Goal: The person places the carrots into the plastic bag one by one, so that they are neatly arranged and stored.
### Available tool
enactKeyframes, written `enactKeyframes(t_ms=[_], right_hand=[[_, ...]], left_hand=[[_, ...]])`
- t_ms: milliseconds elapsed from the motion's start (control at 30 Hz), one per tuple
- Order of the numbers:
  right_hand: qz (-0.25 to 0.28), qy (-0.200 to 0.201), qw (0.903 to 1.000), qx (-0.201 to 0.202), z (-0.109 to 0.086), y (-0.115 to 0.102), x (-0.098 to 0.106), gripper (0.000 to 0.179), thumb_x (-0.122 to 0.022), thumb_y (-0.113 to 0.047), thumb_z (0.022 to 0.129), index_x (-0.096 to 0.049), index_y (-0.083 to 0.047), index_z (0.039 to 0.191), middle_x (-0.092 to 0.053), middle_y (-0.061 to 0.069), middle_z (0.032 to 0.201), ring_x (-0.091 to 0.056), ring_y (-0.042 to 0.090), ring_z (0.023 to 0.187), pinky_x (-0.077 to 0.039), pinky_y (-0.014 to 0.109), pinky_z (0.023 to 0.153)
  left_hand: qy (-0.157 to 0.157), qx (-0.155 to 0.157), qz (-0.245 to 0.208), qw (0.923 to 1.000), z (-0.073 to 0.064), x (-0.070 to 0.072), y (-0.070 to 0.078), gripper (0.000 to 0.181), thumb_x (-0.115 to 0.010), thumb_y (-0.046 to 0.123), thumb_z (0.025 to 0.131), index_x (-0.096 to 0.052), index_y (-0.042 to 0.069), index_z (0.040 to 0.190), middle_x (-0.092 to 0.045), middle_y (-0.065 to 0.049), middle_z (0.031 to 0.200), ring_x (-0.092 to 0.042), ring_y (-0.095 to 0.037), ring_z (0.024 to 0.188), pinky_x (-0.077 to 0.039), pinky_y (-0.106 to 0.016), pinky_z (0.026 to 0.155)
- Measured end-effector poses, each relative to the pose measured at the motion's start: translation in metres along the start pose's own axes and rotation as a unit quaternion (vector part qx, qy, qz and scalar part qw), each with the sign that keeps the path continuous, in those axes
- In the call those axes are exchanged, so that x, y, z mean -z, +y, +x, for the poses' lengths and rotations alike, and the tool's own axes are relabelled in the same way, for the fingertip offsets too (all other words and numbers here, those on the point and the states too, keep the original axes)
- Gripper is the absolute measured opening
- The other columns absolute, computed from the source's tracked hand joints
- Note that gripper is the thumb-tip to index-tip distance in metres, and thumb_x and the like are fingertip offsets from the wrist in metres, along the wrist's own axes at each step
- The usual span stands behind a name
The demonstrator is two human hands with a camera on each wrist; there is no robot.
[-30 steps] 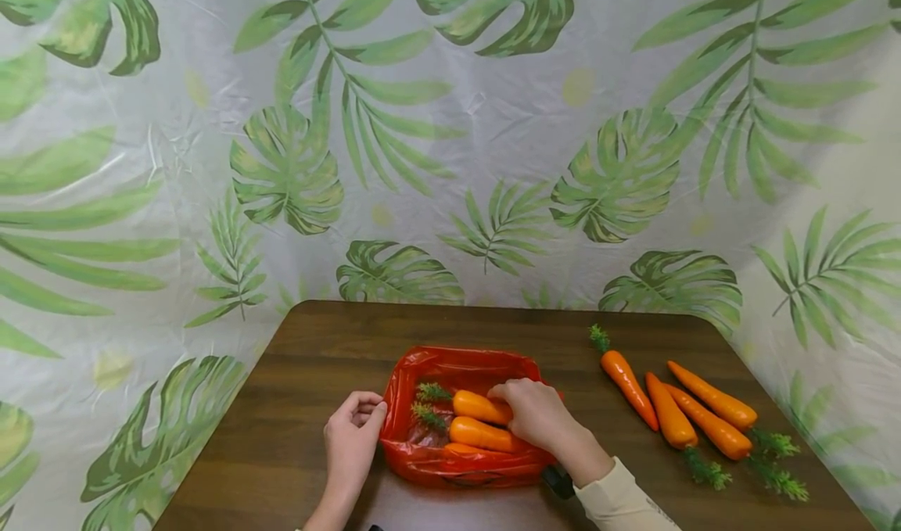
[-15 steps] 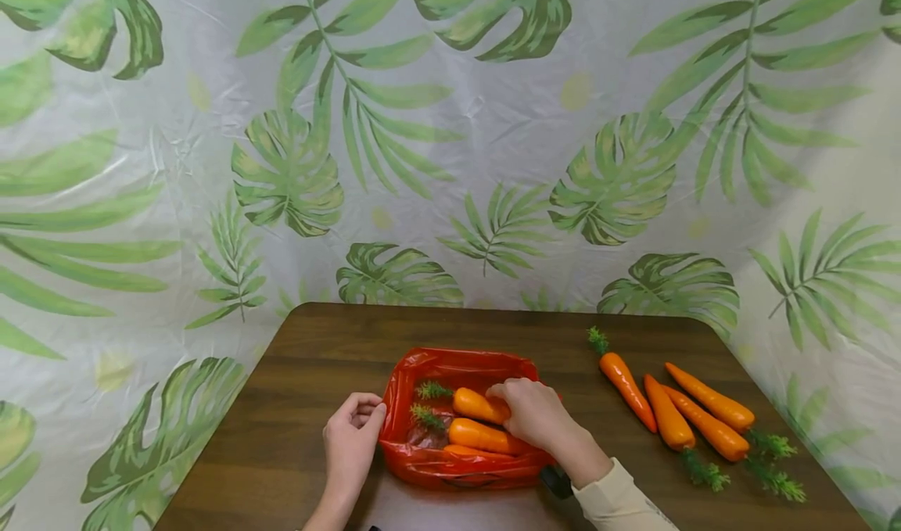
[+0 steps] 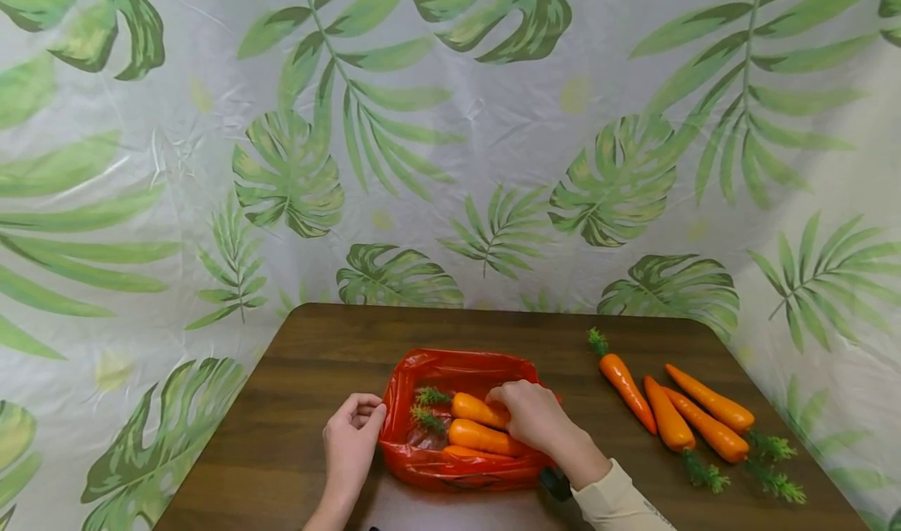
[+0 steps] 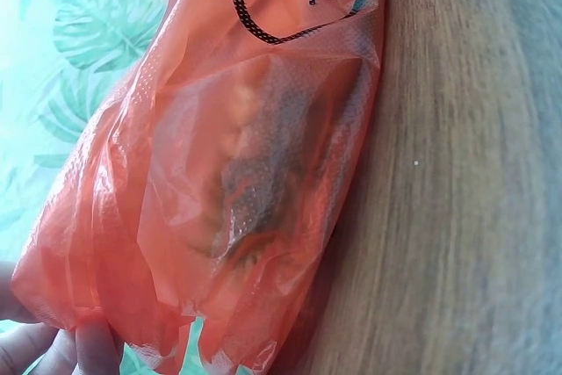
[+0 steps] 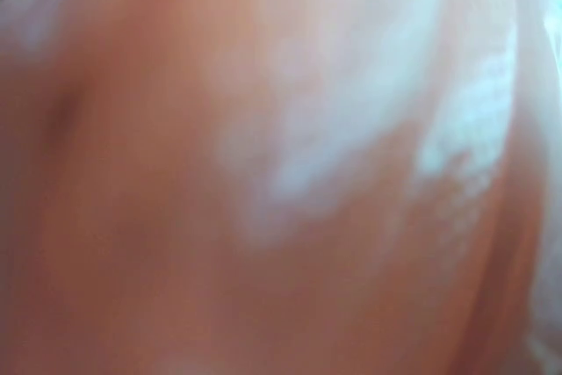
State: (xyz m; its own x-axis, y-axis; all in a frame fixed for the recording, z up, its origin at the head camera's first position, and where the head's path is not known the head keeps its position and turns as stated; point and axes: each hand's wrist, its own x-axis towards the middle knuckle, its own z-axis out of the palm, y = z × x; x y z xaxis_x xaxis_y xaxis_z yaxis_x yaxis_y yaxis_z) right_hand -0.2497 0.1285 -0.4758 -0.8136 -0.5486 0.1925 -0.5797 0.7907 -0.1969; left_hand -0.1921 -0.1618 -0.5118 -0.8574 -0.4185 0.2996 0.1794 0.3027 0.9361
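Observation:
A red plastic bag [image 3: 464,480] lies with its mouth spread wide on the table, and orange carrots with green tops show inside. My left hand [image 3: 354,431] pinches the bag's left rim; in the left wrist view its fingers [image 4: 95,346] hold the edge of the thin red plastic [image 4: 105,217]. Inside the bag's right side, my right hand [image 3: 540,420] grips the tapered end of the upper carrot [image 3: 472,407]. Below that one lie a second carrot [image 3: 480,437] and part of another carrot [image 3: 466,453]. Blurred red plastic [image 5: 263,261] fills the right wrist view.
Several loose carrots lie on the right of the dark wooden table [image 3: 331,343]: one carrot [image 3: 626,390] with its top pointing away, others, such as this carrot [image 3: 711,396], with tops toward the near right. A leaf-patterned curtain [image 3: 507,148] hangs behind the table.
Hardly anything differs. The upper carrot and my right hand have shifted very slightly inside the bag; my left hand keeps its place at the rim.

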Motion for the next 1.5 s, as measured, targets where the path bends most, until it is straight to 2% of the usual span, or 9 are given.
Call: enactKeyframes(t_ms=[233,400,633,800,867,1100,1300,1367,1500], right_hand=[[0.007,0.002,1.0,0.001,0.0,0.0,0.003,0.032,-0.081,-0.001,0.076,-0.076,-0.019,0.101,-0.07,-0.004,0.093,-0.064,0.019,0.082,-0.053,0.041,0.064],[0.029,0.019,0.9994,-0.006,0.0,0.0,0.014,0.032,-0.082,-0.004,0.075,-0.076,-0.018,0.104,-0.07,-0.002,0.094,-0.063,0.02,0.081,-0.052,0.042,0.065],[0.019,0.038,0.9981,-0.045,-0.002,0.005,0.035,0.037,-0.083,-0.009,0.076,-0.075,-0.02,0.111,-0.07,-0.004,0.101,-0.062,0.016,0.078,-0.052,0.036,0.062],[0.012,0.057,0.9962,-0.065,-0.008,0.012,0.045,0.04,-0.086,-0.014,0.077,-0.074,-0.022,0.115,-0.07,-0.002,0.104,-0.065,0.019,0.083,-0.054,0.038,0.065],[0.015,0.065,0.9949,-0.075,-0.011,0.015,0.049,0.041,-0.086,-0.015,0.077,-0.074,-0.022,0.116,-0.07,-0.001,0.108,-0.067,0.021,0.086,-0.055,0.039,0.066],[0.041,0.081,0.9895,-0.113,-0.022,0.029,0.06,0.044,-0.086,-0.016,0.079,-0.072,-0.022,0.121,-0.069,0.0,0.111,-0.063,0.017,0.079,-0.05,0.033,0.058],[0.044,0.1,0.9842,-0.139,-0.033,0.047,0.063,0.045,-0.084,-0.017,0.081,-0.07,-0.023,0.124,-0.067,0.0,0.111,-0.067,0.025,0.093,-0.054,0.04,0.065],[0.042,0.107,0.9822,-0.149,-0.037,0.054,0.062,0.046,-0.084,-0.018,0.082,-0.069,-0.024,0.125,-0.067,0.0,0.112,-0.066,0.025,0.095,-0.052,0.039,0.063],[0.039,0.123,0.9784,-0.161,-0.047,0.068,0.059,0.049,-0.083,-0.019,0.082,-0.068,-0.023,0.128,-0.067,0.003,0.114,-0.065,0.025,0.084,-0.048,0.036,0.055]], left_hand=[[0.0,0.0,0.001,1.0,0.001,0.0,0.0,0.004,-0.077,0.009,0.087,-0.074,0.009,0.089,-0.069,-0.002,0.077,-0.065,-0.016,0.065,-0.05,-0.023,0.059],[-0.003,-0.001,-0.004,1.0,0.0,0.0,0.0,0.004,-0.076,0.009,0.088,-0.073,0.007,0.09,-0.069,-0.004,0.078,-0.065,-0.015,0.065,-0.05,-0.021,0.059],[0.0,0.002,-0.005,1.0,-0.001,0.0,0.001,0.004,-0.076,0.009,0.088,-0.074,0.007,0.09,-0.069,-0.003,0.077,-0.065,-0.016,0.065,-0.05,-0.022,0.058],[0.001,0.006,-0.003,1.0,0.0,0.0,0.0,0.004,-0.077,0.009,0.087,-0.074,0.008,0.09,-0.069,-0.002,0.077,-0.065,-0.018,0.065,-0.05,-0.024,0.057],[-0.001,0.008,-0.004,1.0,0.0,0.0,0.0,0.005,-0.077,0.009,0.087,-0.074,0.008,0.09,-0.069,-0.002,0.077,-0.065,-0.018,0.065,-0.051,-0.024,0.057],[-0.003,0.004,-0.008,1.0,0.0,0.0,-0.001,0.006,-0.077,0.009,0.087,-0.073,0.005,0.091,-0.069,-0.004,0.078,-0.065,-0.018,0.065,-0.05,-0.023,0.057],[0.0,0.003,-0.013,0.9999,0.0,0.0,-0.001,0.005,-0.077,0.007,0.087,-0.073,0.007,0.09,-0.069,-0.004,0.077,-0.065,-0.018,0.064,-0.05,-0.023,0.056],[0.0,0.0,-0.014,0.9999,0.0,0.0,-0.001,0.005,-0.076,0.007,0.087,-0.073,0.005,0.09,-0.069,-0.005,0.077,-0.065,-0.017,0.064,-0.05,-0.022,0.056],[-0.003,0.0,-0.016,0.9999,-0.001,-0.001,-0.001,0.006,-0.076,0.008,0.087,-0.073,0.004,0.091,-0.069,-0.005,0.077,-0.065,-0.015,0.064,-0.05,-0.022,0.056]])
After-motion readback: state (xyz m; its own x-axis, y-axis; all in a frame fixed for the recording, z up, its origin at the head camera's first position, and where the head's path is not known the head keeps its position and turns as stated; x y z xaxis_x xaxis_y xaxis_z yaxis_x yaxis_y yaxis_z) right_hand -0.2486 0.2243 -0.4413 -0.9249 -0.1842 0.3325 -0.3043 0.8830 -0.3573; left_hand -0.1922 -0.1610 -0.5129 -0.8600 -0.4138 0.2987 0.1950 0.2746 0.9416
